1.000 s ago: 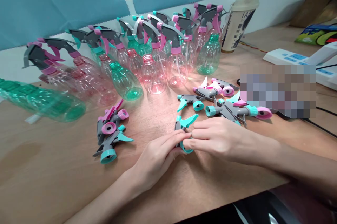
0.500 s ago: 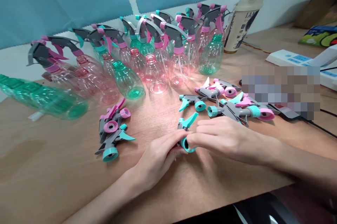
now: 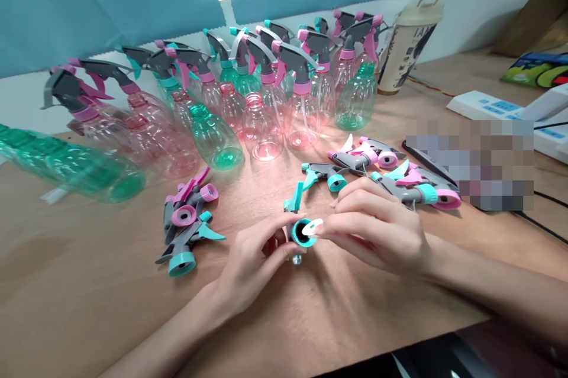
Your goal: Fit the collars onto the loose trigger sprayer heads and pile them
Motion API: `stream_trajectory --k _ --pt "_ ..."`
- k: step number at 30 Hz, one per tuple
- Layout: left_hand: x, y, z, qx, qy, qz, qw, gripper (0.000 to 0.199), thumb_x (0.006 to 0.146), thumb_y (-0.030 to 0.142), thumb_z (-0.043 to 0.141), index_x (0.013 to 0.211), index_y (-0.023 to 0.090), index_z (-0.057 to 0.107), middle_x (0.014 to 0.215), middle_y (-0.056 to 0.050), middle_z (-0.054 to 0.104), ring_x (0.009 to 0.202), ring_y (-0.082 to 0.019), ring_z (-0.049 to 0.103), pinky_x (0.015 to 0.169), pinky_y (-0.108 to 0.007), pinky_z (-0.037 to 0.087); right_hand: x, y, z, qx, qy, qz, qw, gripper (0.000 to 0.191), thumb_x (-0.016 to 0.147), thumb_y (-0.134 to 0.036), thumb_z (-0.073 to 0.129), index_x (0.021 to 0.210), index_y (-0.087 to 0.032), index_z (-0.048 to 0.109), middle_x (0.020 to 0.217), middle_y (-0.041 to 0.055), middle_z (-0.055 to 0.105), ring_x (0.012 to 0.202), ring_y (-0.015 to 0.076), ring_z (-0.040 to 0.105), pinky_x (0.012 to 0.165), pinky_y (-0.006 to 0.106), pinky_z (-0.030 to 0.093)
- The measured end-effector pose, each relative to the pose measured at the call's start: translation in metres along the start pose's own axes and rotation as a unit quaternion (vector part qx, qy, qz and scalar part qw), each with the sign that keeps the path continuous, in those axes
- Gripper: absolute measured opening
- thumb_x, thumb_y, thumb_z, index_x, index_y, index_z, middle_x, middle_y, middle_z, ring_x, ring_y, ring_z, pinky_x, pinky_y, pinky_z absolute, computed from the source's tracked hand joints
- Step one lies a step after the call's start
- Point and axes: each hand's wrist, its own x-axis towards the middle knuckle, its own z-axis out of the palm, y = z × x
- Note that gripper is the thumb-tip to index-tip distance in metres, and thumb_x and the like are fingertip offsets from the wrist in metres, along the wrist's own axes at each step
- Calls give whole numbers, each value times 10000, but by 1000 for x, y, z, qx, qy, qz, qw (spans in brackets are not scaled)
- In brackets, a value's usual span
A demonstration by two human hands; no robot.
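My left hand is closed around a grey spray head with a teal trigger. The head's teal collar faces me, its opening dark inside. Between thumb and fingertips, my right hand pinches a small white washer, tilted at the collar's mouth and partly covering it. Behind my right hand lies a pile of spray heads with pink and teal parts. To the left of my hands rests a smaller group of spray heads, with a pink collar on one and a teal collar on another.
Pink and green bottles, many topped with spray heads, stand along the back. Green bottles lie at far left. A tall cup, a power strip and a blurred-out patch are on the right. Cables run at the right edge.
My right hand has drawn back slightly from the collar, and the white washer now shows in its fingertips. The spray head in my left hand has shifted a little left, its opening now visible.
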Motion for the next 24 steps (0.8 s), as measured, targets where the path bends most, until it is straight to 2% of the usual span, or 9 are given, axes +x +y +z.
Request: stream_trajectory --k 3,6,8,12,14,16,20,24 --pt "-2 0 1 -7 -9 5 1000 317 875 246 586 1190 208 577 701 7 586 588 -117 551 554 -208 477 0 0 2 -15 11 5 1000 133 823 -122 632 929 -202 623 811 40 631 831 171 588 728 327 523" --pt "-3 0 1 -9 -4 6 1000 317 886 244 567 1200 202 569 700 3 592 587 -120 556 557 -214 484 -3 1 4 70 11 20 997 181 862 -77 550 1006 -184 573 1003 90 664 983 196 611 818 379 535" --pt "-3 0 1 -5 -1 6 1000 303 889 233 557 1189 193 573 709 -2 601 590 -120 559 560 -216 487 -6 1 6 136 15 40 990 224 886 -59 495 1069 -183 529 1057 98 667 1010 187 626 818 367 548" --pt "-1 1 0 3 -8 15 1000 295 885 236 569 1178 199 577 755 -10 630 594 -118 566 563 -214 490 -11 -3 8 179 17 116 977 236 884 -31 477 1069 -170 522 934 59 681 835 131 672 702 259 569" --pt "-1 1 0 3 -13 20 1000 299 891 253 567 1188 215 569 773 -9 642 598 -116 571 567 -214 491 -11 -4 9 180 19 160 970 209 886 -46 478 1043 -169 539 926 57 669 799 128 671 675 257 574" --pt "-1 1 0 5 -17 18 1000 303 900 258 557 1202 228 558 780 -7 647 602 -115 576 570 -212 491 -9 -4 9 170 21 186 968 176 880 -72 500 1011 -173 560 956 68 668 851 151 668 702 289 581" --pt "-2 0 0 9 -22 13 1000 320 905 242 550 1224 217 543 784 -12 651 619 -118 590 581 -212 497 -5 -3 9 146 19 179 973 100 842 -150 598 938 -179 603 920 67 686 921 190 656 791 366 562" --pt "-2 1 1 16 -3 28 999 322 889 235 574 1209 213 557 773 -6 643 587 -105 569 543 -192 477 -5 -5 10 165 5 169 972 111 841 -166 610 949 -170 636 902 71 698 901 188 656 777 361 559"
